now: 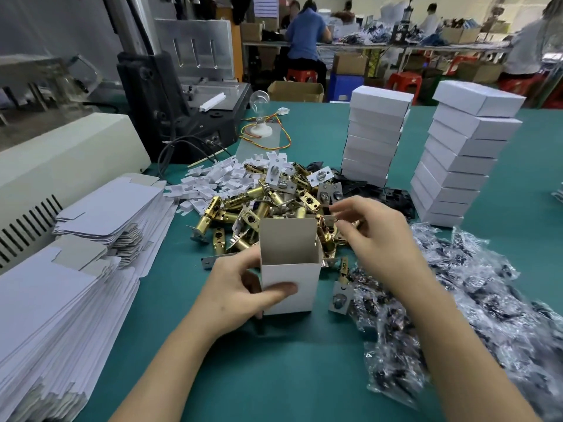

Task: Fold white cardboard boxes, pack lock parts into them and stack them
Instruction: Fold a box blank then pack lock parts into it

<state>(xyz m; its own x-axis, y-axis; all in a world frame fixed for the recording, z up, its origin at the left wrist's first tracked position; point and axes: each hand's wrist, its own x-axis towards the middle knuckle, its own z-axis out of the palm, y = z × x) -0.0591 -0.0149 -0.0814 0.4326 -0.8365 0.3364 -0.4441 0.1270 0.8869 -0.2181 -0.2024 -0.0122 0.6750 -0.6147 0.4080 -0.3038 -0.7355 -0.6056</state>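
Observation:
A white cardboard box (pixel 289 263) stands upright on the green table, its top open and the rear flap up. My left hand (pixel 240 293) grips it from the left, thumb across its front face. My right hand (pixel 377 236) hovers just right of the box over the pile of brass lock latches (pixel 268 208), fingers loosely curled; whether it pinches a part is not visible. Two stacks of closed white boxes (pixel 374 135) (pixel 460 159) stand at the back right.
Flat unfolded box blanks (pixel 61 284) are piled at the left. Small white plastic pieces (pixel 213 178) lie behind the latches. Clear bags of dark parts (pixel 457 300) cover the right. A machine (pixel 189 95) and a bulb (pixel 259 117) stand at the back.

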